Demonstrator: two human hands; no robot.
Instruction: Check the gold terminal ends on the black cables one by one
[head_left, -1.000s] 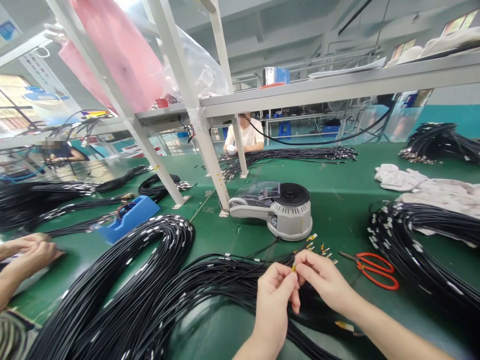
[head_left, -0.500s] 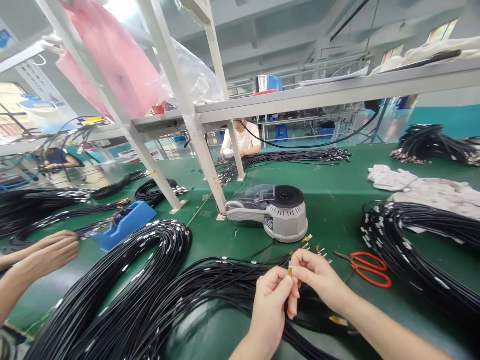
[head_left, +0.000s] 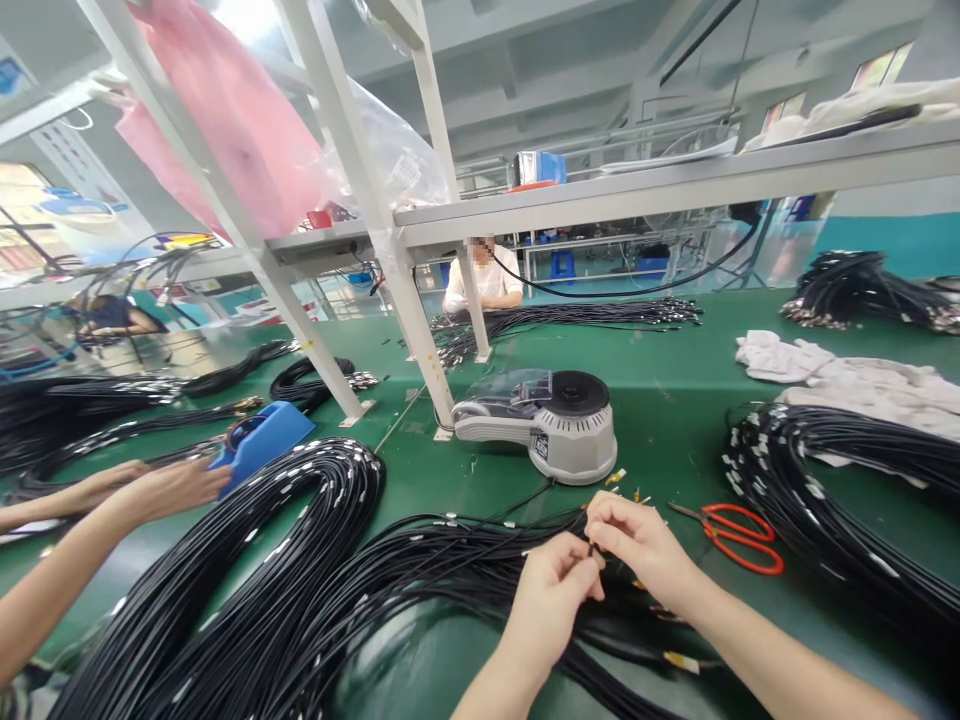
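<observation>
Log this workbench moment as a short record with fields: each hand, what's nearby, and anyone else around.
left hand: pinching a thin black wire end against the right hand
right hand: pinching the same wire end
under the hands: black cable bundle
nearby: grey tape dispenser; red scissors
surface: green table
others: co-worker's hand at a blue dispenser

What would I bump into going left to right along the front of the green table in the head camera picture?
co-worker's hand → big black cable bundle → left hand → right hand → red scissors → cable coil
</observation>
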